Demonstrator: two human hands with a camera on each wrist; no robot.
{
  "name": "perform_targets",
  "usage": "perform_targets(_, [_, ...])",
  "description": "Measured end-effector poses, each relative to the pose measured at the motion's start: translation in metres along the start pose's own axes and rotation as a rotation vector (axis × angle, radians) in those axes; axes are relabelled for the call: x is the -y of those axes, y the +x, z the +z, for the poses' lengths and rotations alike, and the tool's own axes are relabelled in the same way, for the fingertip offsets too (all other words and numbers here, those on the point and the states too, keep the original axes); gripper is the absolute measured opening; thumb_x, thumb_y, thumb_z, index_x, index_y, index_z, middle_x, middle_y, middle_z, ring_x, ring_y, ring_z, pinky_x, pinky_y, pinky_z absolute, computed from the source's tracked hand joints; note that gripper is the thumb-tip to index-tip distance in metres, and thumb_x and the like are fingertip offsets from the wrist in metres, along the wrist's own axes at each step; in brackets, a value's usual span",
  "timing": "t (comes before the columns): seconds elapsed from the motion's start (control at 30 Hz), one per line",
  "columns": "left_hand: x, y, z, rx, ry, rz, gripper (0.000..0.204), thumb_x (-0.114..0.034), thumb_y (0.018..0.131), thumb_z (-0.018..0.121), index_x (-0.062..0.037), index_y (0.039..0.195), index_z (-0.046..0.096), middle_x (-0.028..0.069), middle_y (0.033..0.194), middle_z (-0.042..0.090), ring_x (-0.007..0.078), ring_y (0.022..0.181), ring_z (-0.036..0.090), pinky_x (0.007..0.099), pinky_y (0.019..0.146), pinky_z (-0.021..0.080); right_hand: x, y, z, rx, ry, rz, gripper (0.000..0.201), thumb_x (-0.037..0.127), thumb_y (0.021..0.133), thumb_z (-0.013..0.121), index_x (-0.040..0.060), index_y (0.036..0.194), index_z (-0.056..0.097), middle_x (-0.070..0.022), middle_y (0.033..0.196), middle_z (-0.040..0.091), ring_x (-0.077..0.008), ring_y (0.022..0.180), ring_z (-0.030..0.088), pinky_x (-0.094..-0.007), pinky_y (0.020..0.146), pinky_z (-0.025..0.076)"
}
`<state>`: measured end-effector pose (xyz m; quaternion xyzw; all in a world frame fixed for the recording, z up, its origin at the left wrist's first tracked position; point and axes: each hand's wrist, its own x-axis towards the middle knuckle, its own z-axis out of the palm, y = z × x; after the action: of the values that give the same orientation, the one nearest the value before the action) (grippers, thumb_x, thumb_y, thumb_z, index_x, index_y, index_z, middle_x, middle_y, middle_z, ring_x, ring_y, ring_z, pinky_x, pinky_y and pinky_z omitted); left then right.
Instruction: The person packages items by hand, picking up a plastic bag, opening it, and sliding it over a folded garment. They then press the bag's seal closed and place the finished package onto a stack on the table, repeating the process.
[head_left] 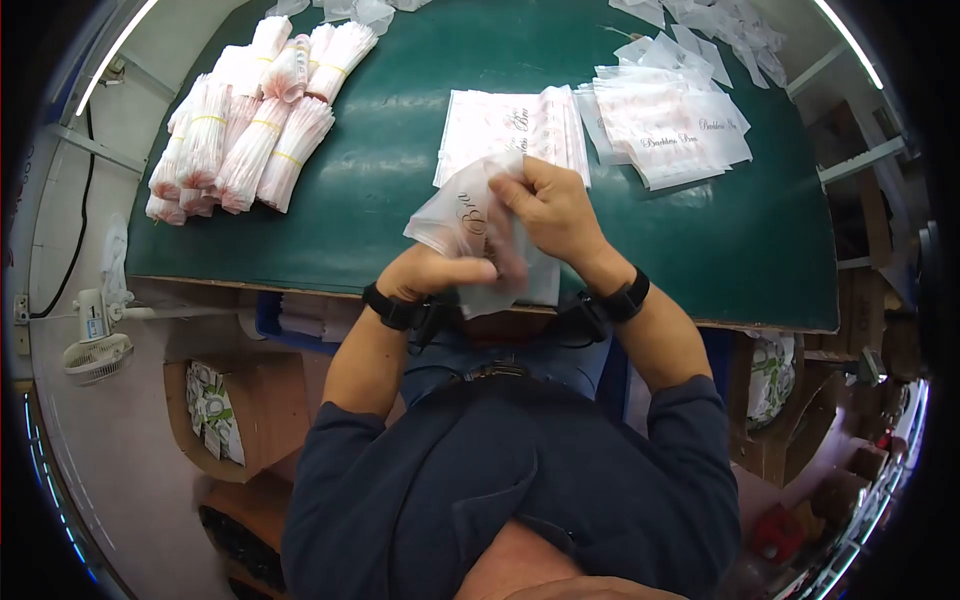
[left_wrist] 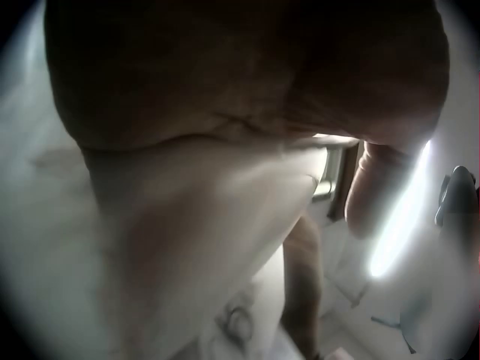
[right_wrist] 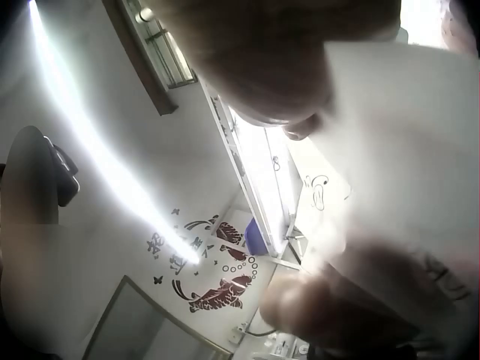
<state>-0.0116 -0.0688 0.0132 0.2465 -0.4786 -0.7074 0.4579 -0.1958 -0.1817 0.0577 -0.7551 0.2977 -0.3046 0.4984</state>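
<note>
A frosted plastic bag with dark script lettering is held up over the table's near edge. My right hand pinches its upper edge between thumb and bent fingers. Lower down, my left hand holds the bag, its thumb lying across the front. The left fingers show only as a blurred reddish shape through the film. In the left wrist view the bag hangs from under the dark palm, with the thumb to one side. The right wrist view has the film blurred beside the right hand.
Flat printed bags lie just beyond my hands on the green table. A looser stack of frosted bags sits to the right. Banded pinkish-white bundles are heaped at left. Cardboard boxes stand below the table.
</note>
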Motion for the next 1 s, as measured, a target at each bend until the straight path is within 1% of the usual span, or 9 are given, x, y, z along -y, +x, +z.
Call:
perform_targets(0.17, [0.012,0.016,0.033,0.224,0.174,-0.311,0.05,-0.013,0.097,0.078,0.0018,0.14,0.058,0.0168,0.123,0.075,0.0299,0.118,0.072,0.0387,0.095,0.06,-0.006,0.002,-0.01,-0.045,-0.167,-0.187,0.024,0.022,0.105,0.074,0.0006,0.094,0.073,-0.0001,0.07,0.067,-0.0083,0.062,0.057,-0.0305,0.056,0.045])
perform_targets(0.3, [0.0,0.015,0.036,-0.127,0.28,-0.287,0.048,-0.014,0.099,0.077,0.0045,0.14,0.06,0.0138,0.123,0.075,0.0252,0.118,0.071,0.0367,0.097,0.059,-0.03,-0.005,-0.054,-0.158,-0.071,0.032,0.03,0.024,0.108,0.071,0.0047,0.086,0.071,0.0013,0.068,0.065,-0.0068,0.06,0.056,-0.0273,0.054,0.044])
perform_targets(0.37, [-0.002,0.011,0.03,-0.355,0.217,0.151,0.047,-0.015,0.1,0.078,0.0014,0.141,0.062,0.0057,0.118,0.074,0.0197,0.111,0.071,0.033,0.095,0.057,-0.042,0.003,-0.102,-0.402,0.067,0.157,0.034,0.028,0.11,0.069,0.0074,0.083,0.07,0.0022,0.069,0.065,-0.006,0.058,0.056,-0.0256,0.053,0.044])
perform_targets(0.5, [-0.021,0.019,-0.024,-0.768,0.622,0.187,0.038,-0.02,0.098,0.08,0.0011,0.128,0.071,0.0101,0.116,0.075,0.0211,0.107,0.072,0.0348,0.093,0.058,-0.136,0.021,-0.239,-0.599,0.001,0.246,0.028,0.029,0.108,0.069,0.0016,0.102,0.075,-0.0063,0.085,0.073,-0.0138,0.074,0.067,-0.0279,0.066,0.053])
perform_targets(0.57, [-0.028,0.03,-0.042,-0.921,0.887,0.165,0.036,-0.021,0.096,0.081,0.0008,0.123,0.073,0.0123,0.113,0.076,0.0231,0.102,0.073,0.0362,0.091,0.058,-0.148,0.026,-0.252,-1.041,-1.039,-0.005,0.029,0.022,0.102,0.074,-0.0018,0.119,0.073,-0.0174,0.113,0.075,-0.028,0.106,0.072,-0.0371,0.092,0.058])
perform_targets(0.6, [-0.027,0.035,-0.048,-0.89,1.032,0.118,0.035,-0.021,0.094,0.081,0.0002,0.121,0.073,0.0139,0.112,0.075,0.0259,0.101,0.073,0.0378,0.09,0.058,-0.138,0.028,-0.241,-1.042,-1.034,-0.02,0.029,0.022,0.102,0.074,-0.0018,0.119,0.073,-0.0174,0.113,0.075,-0.028,0.106,0.072,-0.0371,0.092,0.058])
perform_targets(0.67, [-0.018,0.042,-0.054,-0.809,1.309,-0.003,0.034,-0.021,0.09,0.083,-0.001,0.116,0.075,0.017,0.109,0.073,0.0314,0.098,0.072,0.0412,0.088,0.059,-0.101,0.016,-0.182,-0.893,-0.905,-0.37,0.034,0.015,0.097,0.077,-0.0013,0.126,0.07,-0.021,0.136,0.068,-0.0366,0.129,0.064,-0.0444,0.11,0.051])
perform_targets(0.8, [-0.005,0.052,-0.053,-0.844,1.476,0.021,0.032,-0.023,0.086,0.085,-0.0038,0.111,0.075,0.0172,0.106,0.069,0.0374,0.095,0.069,0.0458,0.085,0.058,-0.069,0.01,-0.069,-0.139,-0.677,-0.516,0.029,0.012,0.092,0.078,0.0061,0.12,0.074,-0.0162,0.13,0.07,-0.0362,0.123,0.066,-0.0433,0.107,0.053])
perform_targets(1.0, [-0.012,0.048,-0.039,-0.857,1.583,-0.06,0.029,-0.025,0.085,0.086,-0.0053,0.102,0.074,0.0154,0.105,0.067,0.0369,0.098,0.069,0.0466,0.084,0.057,-0.084,0.004,-0.035,0.072,-0.72,-0.393,0.029,0.016,0.089,0.08,0.0065,0.116,0.075,-0.0125,0.125,0.071,-0.0355,0.12,0.065,-0.0441,0.103,0.054])
